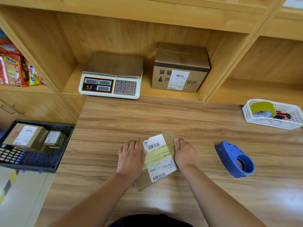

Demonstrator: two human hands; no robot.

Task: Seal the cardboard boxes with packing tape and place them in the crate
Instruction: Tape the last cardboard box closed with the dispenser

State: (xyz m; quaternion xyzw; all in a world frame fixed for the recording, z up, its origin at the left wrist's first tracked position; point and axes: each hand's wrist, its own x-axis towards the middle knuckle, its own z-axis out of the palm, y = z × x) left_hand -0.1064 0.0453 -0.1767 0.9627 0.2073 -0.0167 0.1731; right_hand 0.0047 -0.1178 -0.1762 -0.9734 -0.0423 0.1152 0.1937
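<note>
A small flat cardboard box (158, 158) with a white barcode label lies on the wooden table (164, 118); a strip of yellowish tape crosses its middle. My left hand (131, 157) presses on the box's left side and my right hand (185, 153) on its right side, fingers flat along the edges. The blue tape dispenser (236, 159) rests on the table to the right, apart from both hands. A black crate (54, 158) stands lower at the left and holds two labelled boxes (24, 135).
A white basket (285, 123) with a yellow tape roll (264, 108) sits at the right edge. On the shelf behind are a weighing scale (111, 79) and a larger taped carton (180, 69). Snack packets (14, 69) fill the left shelf.
</note>
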